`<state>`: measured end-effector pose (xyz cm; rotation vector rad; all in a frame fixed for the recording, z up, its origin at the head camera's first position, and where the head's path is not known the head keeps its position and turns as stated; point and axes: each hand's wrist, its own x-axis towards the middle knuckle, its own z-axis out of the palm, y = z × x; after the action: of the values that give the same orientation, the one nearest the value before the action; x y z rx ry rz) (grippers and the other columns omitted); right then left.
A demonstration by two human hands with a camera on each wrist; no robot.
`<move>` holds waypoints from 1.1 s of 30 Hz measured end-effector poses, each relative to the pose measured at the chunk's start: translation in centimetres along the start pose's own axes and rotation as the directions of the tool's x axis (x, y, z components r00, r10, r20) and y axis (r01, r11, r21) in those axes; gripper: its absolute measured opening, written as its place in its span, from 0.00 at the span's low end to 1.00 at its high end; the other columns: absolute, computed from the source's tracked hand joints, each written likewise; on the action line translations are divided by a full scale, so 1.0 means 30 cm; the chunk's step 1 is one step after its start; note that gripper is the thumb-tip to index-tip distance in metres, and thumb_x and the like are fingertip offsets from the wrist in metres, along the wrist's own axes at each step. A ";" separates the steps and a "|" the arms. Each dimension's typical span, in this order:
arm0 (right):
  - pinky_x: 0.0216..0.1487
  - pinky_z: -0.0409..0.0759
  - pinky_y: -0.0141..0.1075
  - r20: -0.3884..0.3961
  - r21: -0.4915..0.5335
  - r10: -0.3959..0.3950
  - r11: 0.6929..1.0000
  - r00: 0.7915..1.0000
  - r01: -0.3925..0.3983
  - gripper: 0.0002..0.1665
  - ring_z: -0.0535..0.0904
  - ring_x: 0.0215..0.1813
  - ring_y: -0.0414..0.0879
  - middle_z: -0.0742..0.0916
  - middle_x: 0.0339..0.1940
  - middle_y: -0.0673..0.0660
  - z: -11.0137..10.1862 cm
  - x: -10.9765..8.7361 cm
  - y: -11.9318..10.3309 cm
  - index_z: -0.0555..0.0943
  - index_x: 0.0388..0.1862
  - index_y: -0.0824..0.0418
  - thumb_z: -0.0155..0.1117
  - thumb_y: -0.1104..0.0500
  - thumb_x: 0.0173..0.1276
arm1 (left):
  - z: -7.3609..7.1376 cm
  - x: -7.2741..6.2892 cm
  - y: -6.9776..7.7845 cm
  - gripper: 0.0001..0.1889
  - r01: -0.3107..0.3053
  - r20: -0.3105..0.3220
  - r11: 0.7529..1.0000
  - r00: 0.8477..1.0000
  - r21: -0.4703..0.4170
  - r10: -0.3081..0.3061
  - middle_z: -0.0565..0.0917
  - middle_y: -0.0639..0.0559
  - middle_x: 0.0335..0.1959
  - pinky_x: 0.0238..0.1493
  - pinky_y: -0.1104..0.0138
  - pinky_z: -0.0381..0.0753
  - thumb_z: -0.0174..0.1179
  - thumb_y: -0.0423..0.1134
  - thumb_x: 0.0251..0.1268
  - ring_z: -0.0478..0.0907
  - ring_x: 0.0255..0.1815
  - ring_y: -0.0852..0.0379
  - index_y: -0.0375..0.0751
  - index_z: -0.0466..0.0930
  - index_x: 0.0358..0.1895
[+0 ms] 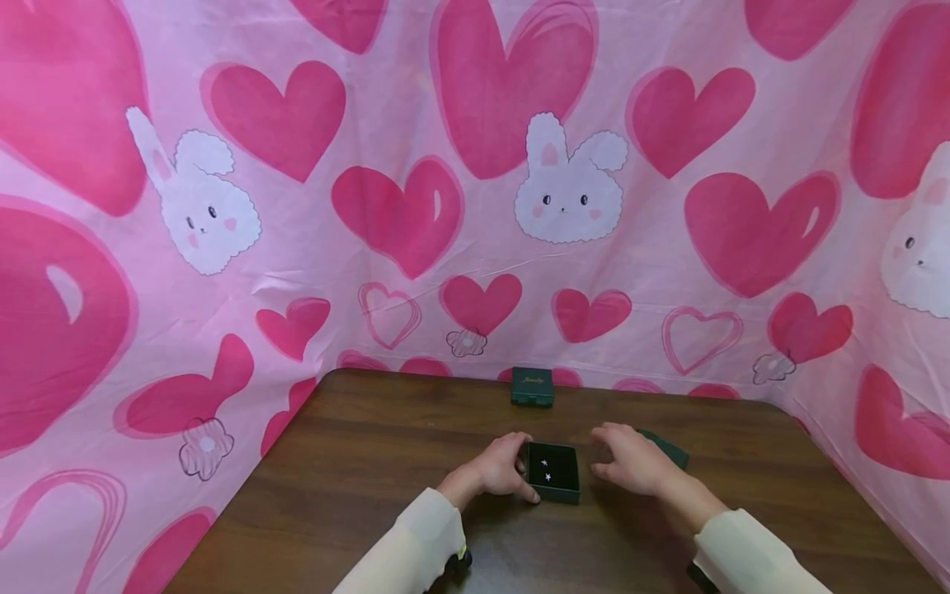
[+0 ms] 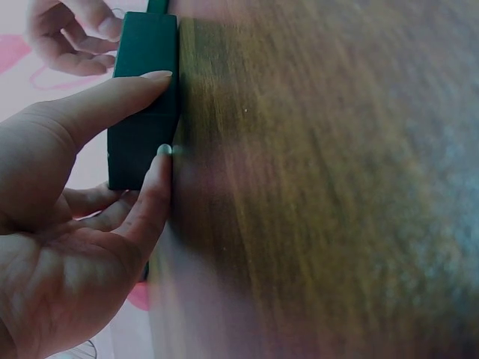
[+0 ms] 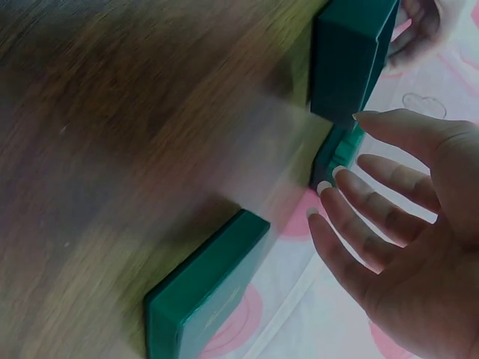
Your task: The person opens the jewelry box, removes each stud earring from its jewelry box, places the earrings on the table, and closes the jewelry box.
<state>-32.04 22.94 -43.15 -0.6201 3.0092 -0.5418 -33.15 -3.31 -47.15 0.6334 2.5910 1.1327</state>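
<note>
Directly between the hands [image 1: 499, 469] [image 1: 631, 460], the open box [image 1: 558, 495] touches the left.

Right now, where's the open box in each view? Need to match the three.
Head: open box low, just right of centre, against the left hand; two small stars show inside.
Left wrist: the box is upper left, same hand gripping it; inside not visible.
Right wrist: the box is at top right; inside not visible.
Shared landmark: the left hand, at the top-right edge in the right wrist view.
</note>
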 end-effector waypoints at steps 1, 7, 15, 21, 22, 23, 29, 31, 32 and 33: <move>0.54 0.82 0.56 -0.005 0.002 -0.008 1.000 1.000 0.008 0.25 0.81 0.50 0.52 0.86 0.47 0.56 0.001 0.002 -0.004 0.83 0.54 0.62 0.79 0.57 0.60 | -0.001 0.000 0.000 0.39 0.000 0.002 1.000 1.000 0.001 0.000 0.76 0.54 0.45 0.49 0.65 0.78 0.82 0.36 0.47 0.73 0.42 0.59 0.40 0.72 0.64; 0.54 0.82 0.55 -0.009 0.045 -0.051 0.998 0.999 0.052 0.22 0.81 0.49 0.52 0.86 0.46 0.56 0.004 0.010 -0.033 0.84 0.52 0.61 0.79 0.60 0.60 | -0.010 -0.004 0.010 0.38 -0.007 -0.002 1.000 1.000 -0.020 0.007 0.75 0.53 0.44 0.48 0.65 0.78 0.82 0.35 0.46 0.73 0.42 0.57 0.40 0.73 0.62; 0.54 0.81 0.56 0.008 0.062 -0.130 0.990 0.991 0.129 0.15 0.80 0.48 0.51 0.86 0.44 0.53 0.018 0.028 -0.055 0.85 0.47 0.58 0.77 0.61 0.62 | -0.003 -0.004 0.010 0.38 -0.011 -0.010 1.000 1.000 -0.023 0.011 0.76 0.53 0.43 0.48 0.65 0.78 0.83 0.34 0.44 0.74 0.41 0.57 0.40 0.73 0.61; 0.52 0.81 0.54 0.035 0.095 -0.145 0.985 0.989 0.141 0.14 0.77 0.45 0.49 0.84 0.41 0.52 0.018 0.036 -0.077 0.85 0.46 0.58 0.76 0.62 0.62 | -0.004 -0.001 0.006 0.38 -0.008 0.004 1.000 1.000 -0.025 0.008 0.75 0.53 0.44 0.49 0.64 0.79 0.82 0.35 0.46 0.73 0.42 0.56 0.40 0.72 0.62; 0.51 0.81 0.54 0.038 0.098 -0.147 0.985 0.988 0.142 0.14 0.77 0.44 0.50 0.84 0.40 0.52 0.017 0.037 -0.080 0.85 0.46 0.58 0.76 0.62 0.62 | -0.005 0.000 0.006 0.38 -0.008 0.006 1.000 1.000 -0.025 0.009 0.75 0.53 0.44 0.49 0.64 0.79 0.82 0.35 0.46 0.73 0.42 0.56 0.40 0.72 0.62; 0.51 0.81 0.54 0.040 0.099 -0.144 0.985 0.989 0.140 0.14 0.77 0.44 0.50 0.84 0.40 0.52 0.017 0.039 -0.084 0.85 0.46 0.58 0.76 0.62 0.62 | -0.005 0.001 0.005 0.38 -0.009 0.007 1.000 1.000 -0.024 0.009 0.75 0.52 0.44 0.49 0.64 0.79 0.82 0.35 0.46 0.73 0.42 0.56 0.40 0.72 0.62; 0.53 0.80 0.56 0.043 0.097 -0.144 0.985 0.989 0.140 0.14 0.76 0.45 0.50 0.84 0.41 0.52 0.027 0.052 -0.103 0.86 0.46 0.59 0.76 0.62 0.62 | -0.008 0.002 0.008 0.37 -0.007 0.008 1.000 1.000 -0.024 0.007 0.75 0.54 0.44 0.49 0.65 0.78 0.82 0.36 0.47 0.74 0.42 0.57 0.41 0.73 0.62; 0.53 0.80 0.56 0.045 0.100 -0.153 0.984 0.987 0.148 0.13 0.76 0.46 0.50 0.84 0.41 0.52 0.033 0.056 -0.105 0.85 0.46 0.59 0.76 0.63 0.62 | -0.007 0.003 0.007 0.37 -0.006 0.008 1.000 1.000 -0.026 0.006 0.75 0.54 0.44 0.49 0.65 0.78 0.82 0.36 0.47 0.73 0.42 0.57 0.41 0.73 0.63; 0.52 0.80 0.56 0.045 0.103 -0.160 0.983 0.986 0.154 0.13 0.76 0.45 0.50 0.84 0.41 0.52 0.036 0.058 -0.106 0.85 0.46 0.59 0.76 0.63 0.62 | -0.006 0.003 0.005 0.37 -0.006 0.007 1.000 1.000 -0.023 0.006 0.75 0.54 0.44 0.49 0.65 0.78 0.82 0.36 0.47 0.74 0.42 0.58 0.41 0.73 0.63; 0.52 0.80 0.57 0.048 0.106 -0.166 0.981 0.985 0.160 0.13 0.76 0.46 0.51 0.84 0.42 0.52 0.039 0.059 -0.107 0.85 0.46 0.59 0.75 0.63 0.63 | -0.006 0.004 0.005 0.37 -0.006 0.008 1.000 1.000 -0.024 0.006 0.75 0.54 0.44 0.49 0.66 0.78 0.82 0.36 0.47 0.74 0.42 0.58 0.41 0.73 0.62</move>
<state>-32.36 19.10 -43.08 -0.8650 2.8726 -0.6687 -33.28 -3.28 -46.94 0.6394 2.5668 1.1588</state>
